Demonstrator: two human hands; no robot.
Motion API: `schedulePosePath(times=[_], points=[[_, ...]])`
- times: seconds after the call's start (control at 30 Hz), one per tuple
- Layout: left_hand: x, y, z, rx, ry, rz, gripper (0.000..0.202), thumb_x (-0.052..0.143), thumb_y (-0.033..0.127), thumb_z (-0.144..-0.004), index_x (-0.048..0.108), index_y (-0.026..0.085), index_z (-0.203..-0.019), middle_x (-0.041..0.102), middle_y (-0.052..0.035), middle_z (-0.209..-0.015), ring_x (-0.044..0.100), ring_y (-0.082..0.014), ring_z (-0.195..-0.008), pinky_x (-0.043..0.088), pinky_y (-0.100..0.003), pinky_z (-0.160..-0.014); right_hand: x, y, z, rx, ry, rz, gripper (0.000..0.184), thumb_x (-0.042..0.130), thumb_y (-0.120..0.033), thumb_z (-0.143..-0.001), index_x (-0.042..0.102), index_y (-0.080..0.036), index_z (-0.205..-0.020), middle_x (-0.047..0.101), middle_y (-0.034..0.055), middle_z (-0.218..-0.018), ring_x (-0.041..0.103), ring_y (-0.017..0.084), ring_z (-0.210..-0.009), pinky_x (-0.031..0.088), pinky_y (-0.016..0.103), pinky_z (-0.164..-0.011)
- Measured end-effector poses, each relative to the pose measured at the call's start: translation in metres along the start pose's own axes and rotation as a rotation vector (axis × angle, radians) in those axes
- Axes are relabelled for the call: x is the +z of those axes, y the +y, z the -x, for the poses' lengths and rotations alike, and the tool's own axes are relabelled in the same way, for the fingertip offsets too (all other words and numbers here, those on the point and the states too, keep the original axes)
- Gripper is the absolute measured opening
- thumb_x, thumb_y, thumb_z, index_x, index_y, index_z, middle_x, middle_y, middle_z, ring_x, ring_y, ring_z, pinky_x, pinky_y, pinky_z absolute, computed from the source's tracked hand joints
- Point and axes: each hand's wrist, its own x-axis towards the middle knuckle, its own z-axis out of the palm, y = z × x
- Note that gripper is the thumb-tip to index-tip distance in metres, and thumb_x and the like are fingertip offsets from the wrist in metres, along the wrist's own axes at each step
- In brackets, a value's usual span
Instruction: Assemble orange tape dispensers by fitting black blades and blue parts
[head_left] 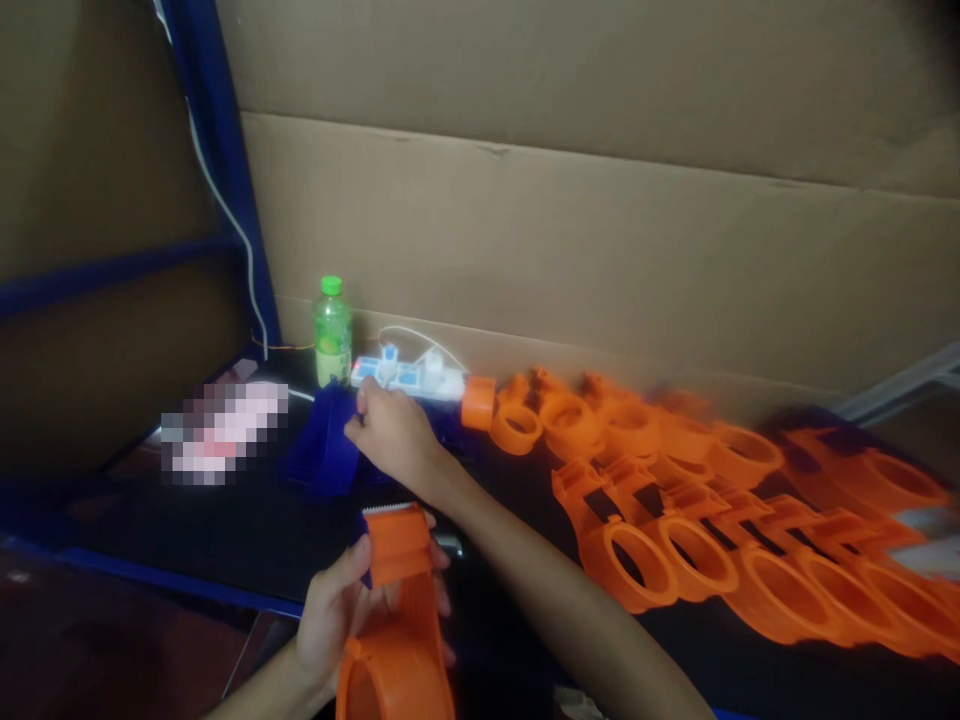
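Observation:
My left hand [330, 600] is wrapped around an orange tape dispenser [397, 545] low in the middle. Its white saw-toothed blade faces away from me, and a bit of dark blue shows at its left edge. Its round hub reaches down past the bottom of the picture. My right hand [397, 435] is stretched across above it, fingers closed in a pinch. Whatever is between those fingers is hidden or too small to name. Just left of and behind the fingertips sits a pile of dark blue plastic [322, 445], its shape blurred.
Several orange tape dispensers [630, 565] lie in rows along the right of the black table [187, 540]. At the back stand a green-capped bottle [332, 335] and a white power strip [409, 378] with cables. A cardboard wall [562, 230] closes off the far side. A pixelated patch covers something at left.

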Motion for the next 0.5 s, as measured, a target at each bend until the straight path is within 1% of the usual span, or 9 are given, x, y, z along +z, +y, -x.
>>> schedulePosePath(times=[0.13, 0.2, 0.3, 0.4, 0.5], points=[[0.002, 0.0, 0.001, 0.026, 0.01, 0.0, 0.038, 0.056, 0.041, -0.093, 0.065, 0.02, -0.123, 0.071, -0.0129, -0.114, 0.069, -0.028, -0.095, 0.06, -0.048, -0.078, -0.019, 0.005, 0.004, -0.007, 0.072, -0.018, 0.011, 0.055, -0.023, -0.084, 0.052, -0.02, -0.094, 0.063, -0.0005, -0.074, 0.054, 0.013, -0.062, 0.031, 0.024, -0.057], [0.002, 0.0, 0.001, 0.038, 0.006, -0.01, 0.037, 0.057, 0.039, -0.093, 0.064, 0.021, -0.124, 0.071, -0.0132, -0.117, 0.069, -0.0294, -0.097, 0.059, -0.05, -0.078, -0.028, 0.011, 0.01, -0.01, 0.105, -0.024, 0.008, 0.054, -0.023, -0.084, 0.051, -0.02, -0.091, 0.061, -0.0021, -0.071, 0.053, 0.012, -0.06, 0.03, 0.023, -0.056], [0.0, -0.001, 0.0, 0.046, 0.01, -0.04, 0.038, 0.059, 0.037, -0.092, 0.063, 0.022, -0.126, 0.071, -0.0131, -0.117, 0.068, -0.0307, -0.098, 0.058, -0.053, -0.081, -0.041, 0.024, 0.024, -0.039, 0.187, -0.062, 0.008, 0.055, -0.024, -0.086, 0.048, -0.021, -0.088, 0.059, -0.0042, -0.067, 0.052, 0.011, -0.058, 0.032, 0.022, -0.057], [-0.001, -0.001, -0.001, 0.077, 0.075, -0.048, 0.038, 0.06, 0.036, -0.092, 0.063, 0.022, -0.127, 0.071, -0.014, -0.117, 0.068, -0.0302, -0.1, 0.055, -0.054, -0.087, -0.055, 0.037, 0.043, -0.077, 0.275, -0.146, 0.01, 0.057, -0.025, -0.088, 0.048, -0.021, -0.087, 0.059, -0.0055, -0.066, 0.056, 0.01, -0.058, 0.036, 0.021, -0.057], [0.003, 0.001, -0.002, 0.118, 0.18, -0.028, 0.037, 0.057, 0.036, -0.093, 0.062, 0.023, -0.128, 0.071, -0.0133, -0.12, 0.067, -0.03, -0.104, 0.051, -0.055, -0.094, -0.068, 0.044, 0.067, -0.087, 0.32, -0.193, 0.011, 0.061, -0.024, -0.088, 0.052, -0.021, -0.093, 0.064, -0.0047, -0.07, 0.061, 0.01, -0.061, 0.042, 0.02, -0.059]])
